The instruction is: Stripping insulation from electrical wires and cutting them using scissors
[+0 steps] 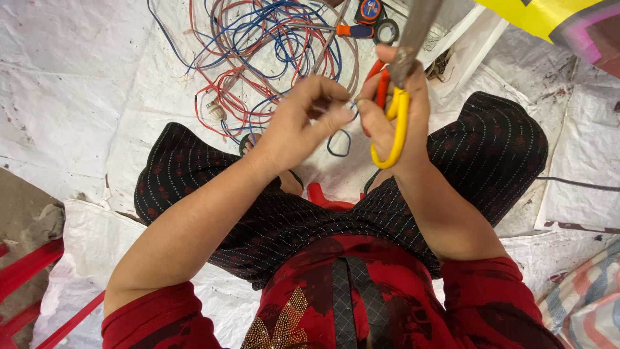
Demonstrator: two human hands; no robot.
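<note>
My right hand (395, 110) grips a pair of scissors (399, 97) with yellow and red handles, blades pointing up and away. My left hand (303, 119) pinches the end of a thin blue wire (338, 146) between thumb and fingers, fingertips almost meeting those of the right hand. The wire loops down below both hands. Both hands hover above my knees in dark patterned trousers.
A tangle of red, blue and brown wires (271, 45) lies on the white sheet (71, 84) ahead. Beside it are a roll of black tape (387, 30), an orange-handled tool (354, 30) and a small white connector (215, 110). Red plastic furniture (26, 271) stands at left.
</note>
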